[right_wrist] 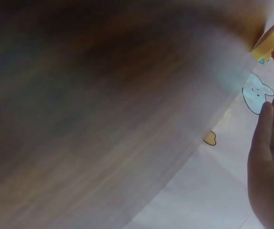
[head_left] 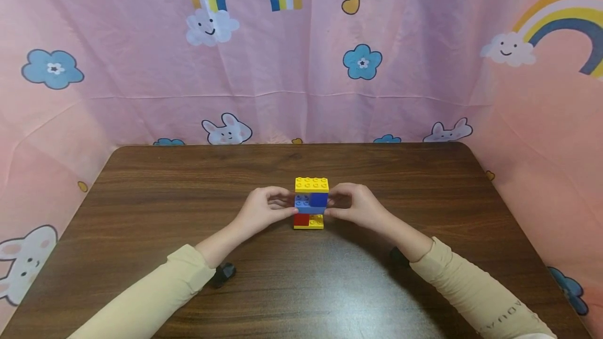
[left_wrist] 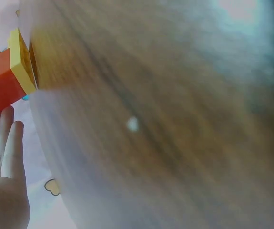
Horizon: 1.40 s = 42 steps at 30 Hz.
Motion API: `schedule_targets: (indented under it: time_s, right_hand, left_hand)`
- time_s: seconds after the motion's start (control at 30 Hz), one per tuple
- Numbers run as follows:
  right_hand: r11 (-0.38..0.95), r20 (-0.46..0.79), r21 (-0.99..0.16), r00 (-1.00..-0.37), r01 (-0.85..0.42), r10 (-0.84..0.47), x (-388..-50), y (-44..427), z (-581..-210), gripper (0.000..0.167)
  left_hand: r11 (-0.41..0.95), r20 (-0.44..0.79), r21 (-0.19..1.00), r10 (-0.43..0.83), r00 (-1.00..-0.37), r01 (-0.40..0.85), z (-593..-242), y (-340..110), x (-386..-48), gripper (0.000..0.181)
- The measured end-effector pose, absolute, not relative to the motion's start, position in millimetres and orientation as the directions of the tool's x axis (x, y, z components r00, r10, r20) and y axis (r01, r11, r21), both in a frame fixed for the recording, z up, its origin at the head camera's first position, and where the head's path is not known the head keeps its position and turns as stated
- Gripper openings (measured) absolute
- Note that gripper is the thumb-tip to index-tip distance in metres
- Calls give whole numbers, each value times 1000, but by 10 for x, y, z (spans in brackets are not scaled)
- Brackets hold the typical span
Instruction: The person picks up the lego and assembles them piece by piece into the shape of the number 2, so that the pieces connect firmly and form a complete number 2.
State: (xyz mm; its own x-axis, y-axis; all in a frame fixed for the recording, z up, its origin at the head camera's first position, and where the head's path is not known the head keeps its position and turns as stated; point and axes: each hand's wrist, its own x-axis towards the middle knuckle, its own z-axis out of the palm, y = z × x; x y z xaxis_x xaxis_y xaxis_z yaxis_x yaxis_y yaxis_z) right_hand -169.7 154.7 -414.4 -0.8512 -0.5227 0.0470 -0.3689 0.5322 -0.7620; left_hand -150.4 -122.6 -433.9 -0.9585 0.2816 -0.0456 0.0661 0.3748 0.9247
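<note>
A tower of toy building bricks [head_left: 311, 210] stands upright between the two hands. Its bottom is a yellow brick [left_wrist: 21, 62], with a red brick [left_wrist: 2, 82] above it on the left. Midway up lies a light blue brick [head_left: 310, 210]; a dark blue brick [head_left: 319, 199] sits on its right half under a yellow top brick [head_left: 312, 185]. The left hand [head_left: 267, 207] holds the tower's left side, thumb at the light blue brick. From the right, the right hand [head_left: 358, 204] holds the opposite side at that height. Some fingertips are hidden behind the bricks.
The bricks are over a brown wood-grain table [head_left: 188, 182]. A pink curtain [head_left: 282, 67] printed with rainbows and rabbits hangs behind and beside it. Dark objects, partly hidden, show under both wrists, one a black piece [head_left: 223, 274] at the left.
</note>
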Motion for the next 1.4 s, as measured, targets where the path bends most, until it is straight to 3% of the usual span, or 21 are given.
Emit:
schedule_targets:
  time_s: [1.4]
  right_hand:
    - [553, -136, -827, -918, -102, -373, -1928, 1539, -4170, 37]
  left_hand:
    - [415, -140, 908, 160, -977, -62, -4386, -1070, -1730, 32]
